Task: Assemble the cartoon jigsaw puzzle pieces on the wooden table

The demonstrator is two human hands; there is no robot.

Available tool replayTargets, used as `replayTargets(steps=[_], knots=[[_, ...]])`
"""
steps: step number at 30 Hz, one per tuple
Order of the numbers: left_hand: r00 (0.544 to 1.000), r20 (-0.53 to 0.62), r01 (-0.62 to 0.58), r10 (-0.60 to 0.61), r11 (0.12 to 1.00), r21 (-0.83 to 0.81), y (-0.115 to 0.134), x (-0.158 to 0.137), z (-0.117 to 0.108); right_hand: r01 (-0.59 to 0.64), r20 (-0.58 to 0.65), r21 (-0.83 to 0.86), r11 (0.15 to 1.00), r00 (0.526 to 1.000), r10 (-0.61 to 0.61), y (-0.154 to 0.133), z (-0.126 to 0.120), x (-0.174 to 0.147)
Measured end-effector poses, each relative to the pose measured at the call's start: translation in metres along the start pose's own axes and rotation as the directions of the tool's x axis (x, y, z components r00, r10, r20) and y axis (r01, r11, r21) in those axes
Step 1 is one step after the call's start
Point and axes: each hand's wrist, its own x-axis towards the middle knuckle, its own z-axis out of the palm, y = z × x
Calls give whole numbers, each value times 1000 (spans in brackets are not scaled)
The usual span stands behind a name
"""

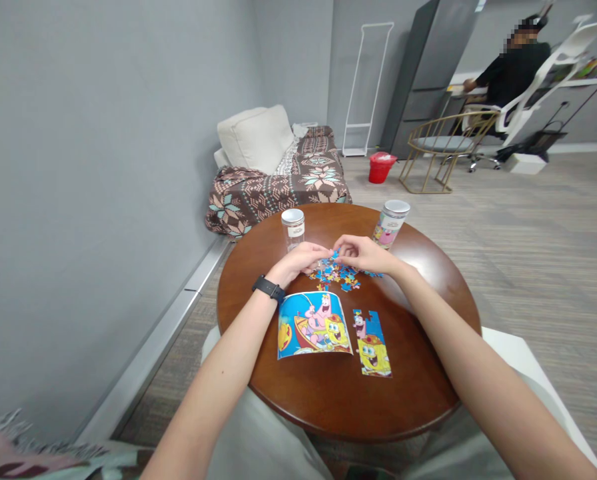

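Note:
On a round brown table, a heap of small jigsaw puzzle pieces, mostly blue with some yellow and pink, lies between my hands. My left hand, a black band on its wrist, reaches over the heap's left side with fingers drawn together; its fingertips partly hide what is in them. Curled at the heap's far right, my right hand pinches a blue puzzle piece near its fingertips. Closer to me lies a curved cartoon picture sheet. To its right is a joined strip of puzzle pieces.
A clear jar with a silver lid stands behind my left hand. Beyond my right hand is a printed canister. Past the table are a patterned sofa, a red bin, a gold-framed chair and a seated person.

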Motion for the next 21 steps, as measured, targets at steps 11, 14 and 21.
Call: replayTargets(steps=[11,14,21], knots=[[1000,-10,8,-8,1000,21,1,0,1,-3,-1,-1,1000,1000,3,4,1,0],[1000,-9,10,-10,1000,15,2,-1,1,-9,4,16,1000,1000,9,5,1,-1],[1000,15,18,-17,1000,-10,4,-3,1,-16,0,6,1000,1000,16,1,0,-1]])
